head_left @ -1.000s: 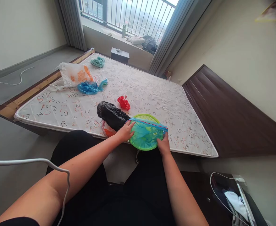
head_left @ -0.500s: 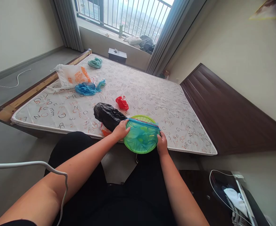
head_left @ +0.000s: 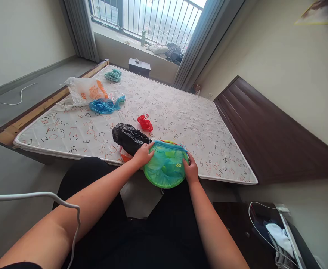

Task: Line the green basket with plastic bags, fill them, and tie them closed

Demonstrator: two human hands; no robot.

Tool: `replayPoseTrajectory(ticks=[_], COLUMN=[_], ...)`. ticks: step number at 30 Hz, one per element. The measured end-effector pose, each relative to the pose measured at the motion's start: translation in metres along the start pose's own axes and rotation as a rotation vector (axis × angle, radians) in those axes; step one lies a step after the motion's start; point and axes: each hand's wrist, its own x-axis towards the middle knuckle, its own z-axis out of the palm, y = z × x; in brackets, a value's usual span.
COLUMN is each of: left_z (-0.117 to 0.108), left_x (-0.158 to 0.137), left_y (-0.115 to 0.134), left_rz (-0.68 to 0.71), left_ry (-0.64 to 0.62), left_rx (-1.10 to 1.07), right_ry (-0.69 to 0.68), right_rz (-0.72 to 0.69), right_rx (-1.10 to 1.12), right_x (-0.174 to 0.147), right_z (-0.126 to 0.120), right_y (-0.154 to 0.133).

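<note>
A thin blue-green plastic bag [head_left: 166, 164] is spread over the mouth of a round lime-green basket [head_left: 152, 180] held between my knees. My left hand [head_left: 144, 154] grips the bag's edge at the basket's upper left rim, thumb on top. At the right rim, my right hand [head_left: 191, 168] is closed on the bag's edge, with fingers reaching behind it. A black plastic bag [head_left: 129, 136] lies on the mattress just beyond my left hand, partly over an orange and white item [head_left: 124, 155]. A crumpled red plastic bag [head_left: 145, 122] rests farther back.
On the patterned mattress [head_left: 178, 112], a blue plastic bag [head_left: 104, 106], a white and orange bag [head_left: 85, 91] and a teal cloth bundle [head_left: 113, 75] lie at the left. A brown headboard [head_left: 276, 130] stands right. A white cable [head_left: 35, 195] crosses near my left arm.
The blue-green bag has come down over the basket's far rim and now covers most of its mouth. The basket tilts more towards me, and my right hand has moved slightly left.
</note>
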Motion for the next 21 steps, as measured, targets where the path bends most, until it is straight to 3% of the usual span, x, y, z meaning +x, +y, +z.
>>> replayPoseTrajectory(ticks=[6, 12, 17, 21], left_z=[0.002, 0.005, 0.002, -0.002], left_x=[0.001, 0.003, 0.002, 0.002], left_y=[-0.001, -0.005, -0.001, 0.002], left_rz=[0.064, 0.101, 0.107, 0.081], left_ry=[0.028, 0.091, 0.078, 0.070], left_rx=[-0.066, -0.149, -0.182, -0.239], right_ry=[0.058, 0.067, 0.067, -0.015], right_rz=[0.002, -0.083, -0.241, -0.262], right_rx=[-0.100, 0.004, -0.009, 0.070], right_x=[-0.002, 0.001, 0.004, 0.006], right_z=[0.002, 0.006, 0.004, 0.003], right_y=[-0.003, 0.006, 0.011, 0.013])
